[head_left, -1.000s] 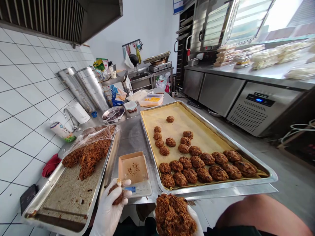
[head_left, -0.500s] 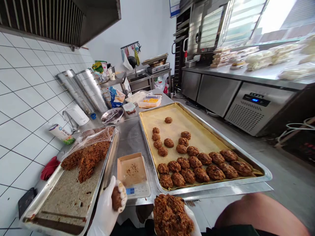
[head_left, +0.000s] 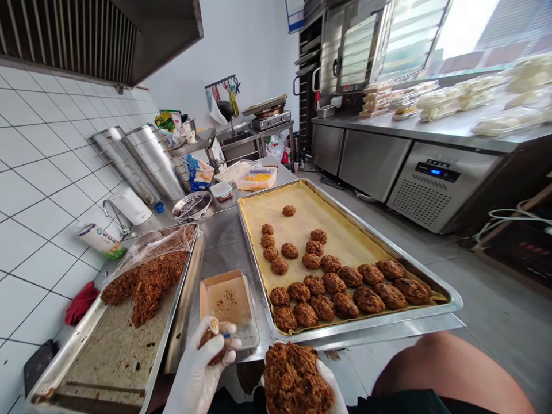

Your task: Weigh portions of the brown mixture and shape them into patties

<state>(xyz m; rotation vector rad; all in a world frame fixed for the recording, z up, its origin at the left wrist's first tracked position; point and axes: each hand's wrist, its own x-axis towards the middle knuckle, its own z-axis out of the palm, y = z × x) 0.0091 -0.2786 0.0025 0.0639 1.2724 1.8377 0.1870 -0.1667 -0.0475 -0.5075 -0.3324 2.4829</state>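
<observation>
My left hand [head_left: 199, 368], in a white glove, is closed round a small brown ball of mixture [head_left: 212, 344] just in front of the small digital scale [head_left: 230, 307]. A brown paper tray with crumbs sits on the scale. My right hand [head_left: 334, 382], also gloved, cups a large clump of the brown shredded mixture [head_left: 295, 379] at the bottom of the view. On the right, a baking tray [head_left: 414, 261] lined with tan paper holds several round brown patties [head_left: 340, 284].
A steel tray [head_left: 107, 362] on the left holds more loose mixture [head_left: 144, 279] under clear plastic film. Behind are a metal bowl [head_left: 192, 205], plastic tubs [head_left: 255, 178], a kettle and a canister by the tiled wall. Steel fridge counters line the right; my knee [head_left: 448, 371] shows below.
My left hand has turned and brought the small ball up against the front of the scale, fingers pinching it. The view shifted slightly right; the right hand keeps its clump.
</observation>
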